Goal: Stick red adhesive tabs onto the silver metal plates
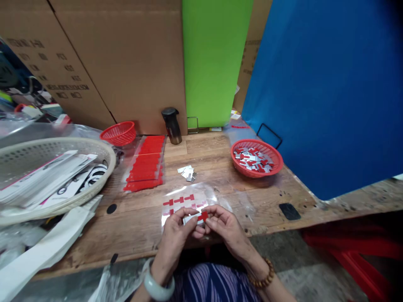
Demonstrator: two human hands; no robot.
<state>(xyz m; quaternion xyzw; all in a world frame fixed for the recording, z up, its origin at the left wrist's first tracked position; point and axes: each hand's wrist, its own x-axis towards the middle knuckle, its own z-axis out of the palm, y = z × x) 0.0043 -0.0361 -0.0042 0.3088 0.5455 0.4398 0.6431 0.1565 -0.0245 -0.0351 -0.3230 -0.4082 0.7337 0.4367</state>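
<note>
Close to the table's front edge, my left hand (177,230) pinches the white end of a small flat red-and-white piece (202,217). Fingers of my right hand (227,228) are closed on its red end. Whether the red part is a separate sticker I cannot make out. Just beyond and partly under my hands lies a clear sheet with red T-shaped stickers (179,200). A small heap of white and grey flat pieces (188,172) rests farther back. To the right, a red basket (277,163) holds many red-and-white pieces.
Stacked red sticker sheets (146,161) lie left of centre, near a small red basket (118,133) and a dark flask (172,128). A large pale basket (108,161) with printed cards stands at left. Cardboard (126,54), green (214,63) and blue panels (330,92) rise behind.
</note>
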